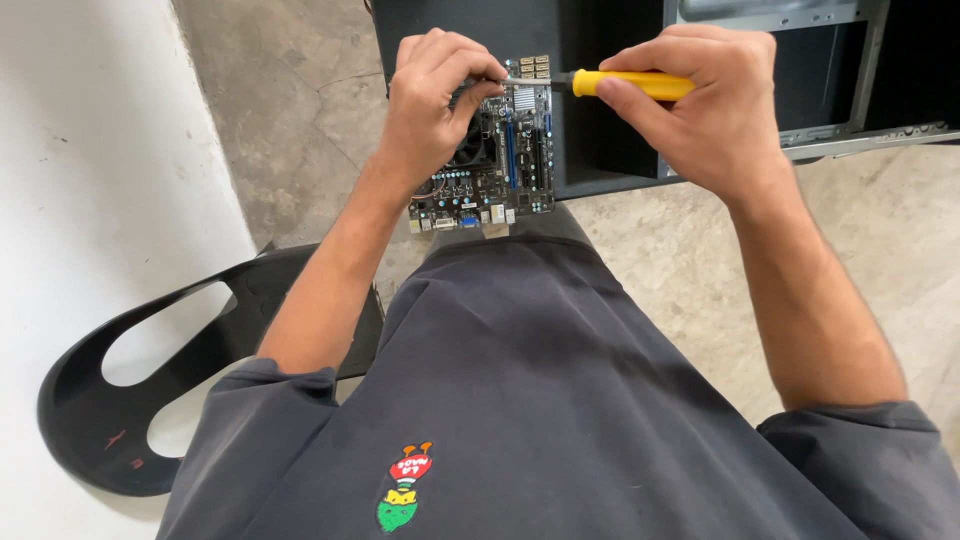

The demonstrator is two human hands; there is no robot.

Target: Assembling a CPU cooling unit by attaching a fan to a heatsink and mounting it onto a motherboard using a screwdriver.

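Yellow-handled screwdriver point(630, 84) lies level, long axis left-right, tip pointing left over dark green motherboard point(492, 160) on lap. Right hand point(700, 105) clamps handle; left hand point(432, 100) pinches shaft tip, possibly steadying small screw, hidden. Open black computer case point(800, 80) beyond.

Head view, looking down. The right hand point(715, 105) grips a yellow-handled screwdriver point(632, 84), held level, its shaft pointing left to the fingertips of the left hand point(435, 95). Both hands work above a motherboard point(495, 165) resting on the person's lap. Beyond lies an open computer case point(800, 70); at left, a black chair point(150, 390).
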